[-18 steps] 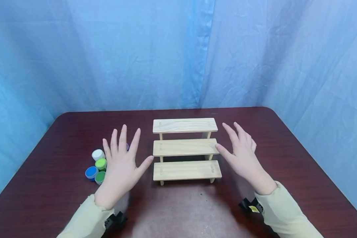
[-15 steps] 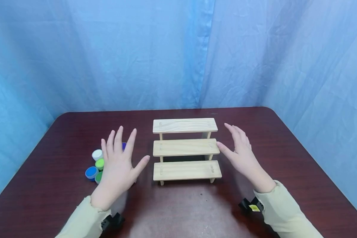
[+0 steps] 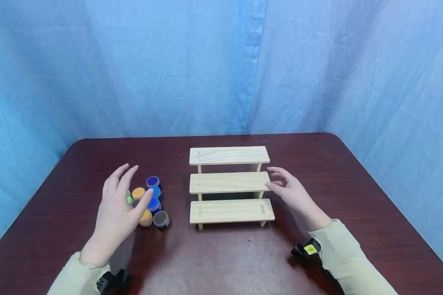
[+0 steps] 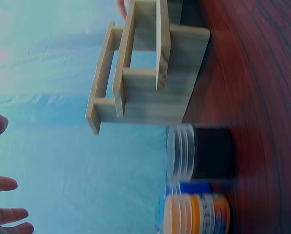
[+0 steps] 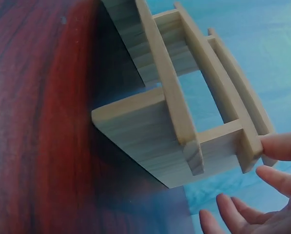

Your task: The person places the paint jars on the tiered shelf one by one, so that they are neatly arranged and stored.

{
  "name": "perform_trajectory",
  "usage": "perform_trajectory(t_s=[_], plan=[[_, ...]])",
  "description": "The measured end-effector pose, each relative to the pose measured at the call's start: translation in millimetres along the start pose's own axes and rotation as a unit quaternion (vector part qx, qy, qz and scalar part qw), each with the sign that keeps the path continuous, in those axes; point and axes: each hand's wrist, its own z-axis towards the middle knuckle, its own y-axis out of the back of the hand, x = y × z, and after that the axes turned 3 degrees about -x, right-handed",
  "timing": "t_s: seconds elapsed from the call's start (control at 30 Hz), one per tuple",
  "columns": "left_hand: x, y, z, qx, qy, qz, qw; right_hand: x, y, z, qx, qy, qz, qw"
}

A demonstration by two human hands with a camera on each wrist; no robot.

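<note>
A three-tier wooden step shelf (image 3: 231, 182) stands upright mid-table. My right hand (image 3: 291, 194) is at the right end of its middle board, fingers loosely bent. In the right wrist view the thumb overlaps the board's end; whether it touches cannot be told. My left hand (image 3: 114, 213) hovers left of the shelf beside a cluster of small screw-lid paint jars, its fingers spread and holding nothing. Among the jars are a black jar (image 4: 214, 153), an orange jar (image 4: 209, 214) and a dark-blue-lidded jar (image 3: 153, 181). Others are hidden behind the left hand.
The dark red-brown wooden table (image 3: 221, 262) carries everything. Light blue curtains (image 3: 162, 73) hang behind and at the sides. Each wrist bears a small black camera, such as the left wrist camera (image 3: 112, 280).
My left hand has moved left and toward the body, uncovering orange, blue and black jars and covering the white and green ones. The right hand has lowered slightly to the middle board, fingers bending more.
</note>
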Motion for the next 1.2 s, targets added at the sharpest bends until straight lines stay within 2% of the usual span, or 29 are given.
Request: perform_trajectory(t_s=[0.23,0.33,0.47,0.6,0.8,1.07,1.2], plan=[[12.5,15.1,-2.9,-0.011,0.028,-0.006,0.9995,1,-3,2.9,0.012,-0.033,0.042,0.9985],[19.4,20.5,-4.1,-0.013,0.036,-0.005,0.9993,2,-2,5.0,0.022,-0.047,0.077,0.9957],[27.6,26.7,-4.9,-0.013,0.041,0.005,0.999,-1,2,9.1,0.044,-0.058,0.167,0.9833],[36.1,31.3,-6.2,-0.01,0.045,0.017,0.9988,-4,5,9.9,0.06,-0.065,0.227,0.9698],[52.5,36.6,-9.8,-0.01,0.08,0.019,0.9965,-5,4,8.4,0.059,-0.074,0.25,0.9637],[69.6,35.9,-13.8,0.006,0.128,0.028,0.9914,-2,2,4.3,0.048,-0.086,0.241,0.9654],[78.5,32.6,-15.5,0.024,0.152,0.021,0.9878,-3,1,3.9,0.044,-0.084,0.247,0.9644]])
